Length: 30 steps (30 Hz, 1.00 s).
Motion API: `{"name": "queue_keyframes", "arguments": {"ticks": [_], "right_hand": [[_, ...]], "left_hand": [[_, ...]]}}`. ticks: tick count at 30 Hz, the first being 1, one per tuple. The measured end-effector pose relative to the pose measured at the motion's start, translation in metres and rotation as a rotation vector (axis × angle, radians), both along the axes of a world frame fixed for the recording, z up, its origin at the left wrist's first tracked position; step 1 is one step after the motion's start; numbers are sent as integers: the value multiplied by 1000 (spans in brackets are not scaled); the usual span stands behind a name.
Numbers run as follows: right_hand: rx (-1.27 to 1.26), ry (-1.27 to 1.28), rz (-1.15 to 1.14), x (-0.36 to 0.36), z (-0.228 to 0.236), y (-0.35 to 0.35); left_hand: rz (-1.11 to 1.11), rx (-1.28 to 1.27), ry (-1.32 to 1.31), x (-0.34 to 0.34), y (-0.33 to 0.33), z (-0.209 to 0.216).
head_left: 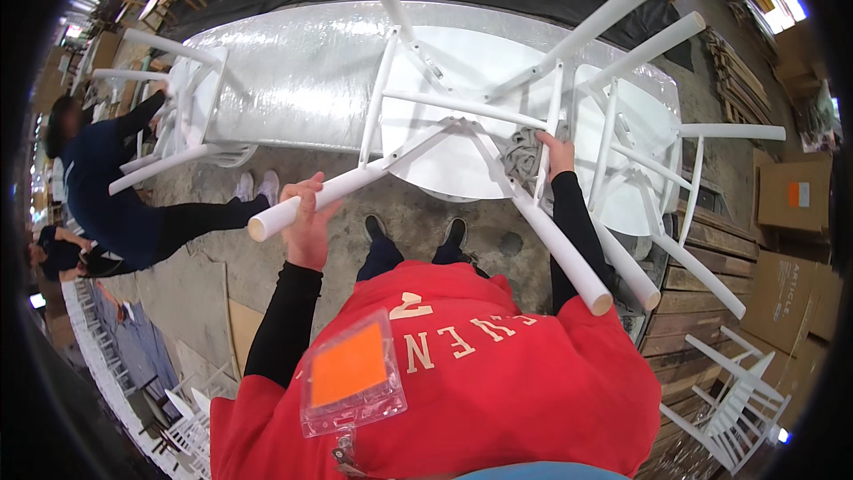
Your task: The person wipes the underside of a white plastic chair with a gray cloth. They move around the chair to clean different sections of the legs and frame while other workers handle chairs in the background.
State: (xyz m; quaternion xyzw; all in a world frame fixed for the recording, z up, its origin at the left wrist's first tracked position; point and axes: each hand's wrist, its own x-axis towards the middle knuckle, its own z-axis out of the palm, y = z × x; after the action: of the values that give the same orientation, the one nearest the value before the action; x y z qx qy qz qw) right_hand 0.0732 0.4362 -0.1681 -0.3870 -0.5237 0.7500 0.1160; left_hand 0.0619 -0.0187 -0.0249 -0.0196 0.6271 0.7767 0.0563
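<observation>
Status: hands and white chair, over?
Left hand around chair leg; right hand at side rung, gray cloth alongside. White chair upside down on shiny table. Second upturned chair close on right.

Furniture workshop; upturned chairs (447, 167), cartons (793, 215)

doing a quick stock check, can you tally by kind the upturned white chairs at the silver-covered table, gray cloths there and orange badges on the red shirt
Upturned white chairs: 3 (left chair, middle chair, right chair)
Gray cloth: 1
Orange badge: 1
Total: 5
</observation>
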Motion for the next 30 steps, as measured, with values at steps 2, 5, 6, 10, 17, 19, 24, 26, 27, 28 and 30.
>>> {"name": "queue_keyframes", "arguments": {"ticks": [2, 5, 6, 10, 17, 19, 24, 26, 27, 28, 30], "right_hand": [[135, -81, -10, 7, -17, 2], [39, -154, -172, 37, -36, 10], [22, -166, -186, 52, -41, 5], [453, -309, -83, 129, -62, -27], [88, -638, -3, 220, -52, -131], [-31, -293, 141, 190, -22, -174], [82, 224, 354, 78, 84, -252], [127, 413, 612, 58, 130, -296], [201, 532, 746, 52, 146, -316], [227, 704, 811, 48, 156, -333], [113, 927, 882, 37, 177, -362]], "left_hand": [[7, -4, -55, 8, -1, -7], [-12, -59, -148, 10, -3, -6], [-25, -107, -173, 8, -5, -3], [-53, -287, -166, 17, -17, 18], [-213, -145, 405, 9, -42, 44], [-275, -70, 443, 3, -47, 43], [-154, -221, 384, 3, -39, 41], [-6, -388, 698, -7, -37, 45], [21, -434, 753, -6, -39, 47], [50, -479, 808, -6, -41, 48], [97, -619, 844, -8, -58, 45]]}}
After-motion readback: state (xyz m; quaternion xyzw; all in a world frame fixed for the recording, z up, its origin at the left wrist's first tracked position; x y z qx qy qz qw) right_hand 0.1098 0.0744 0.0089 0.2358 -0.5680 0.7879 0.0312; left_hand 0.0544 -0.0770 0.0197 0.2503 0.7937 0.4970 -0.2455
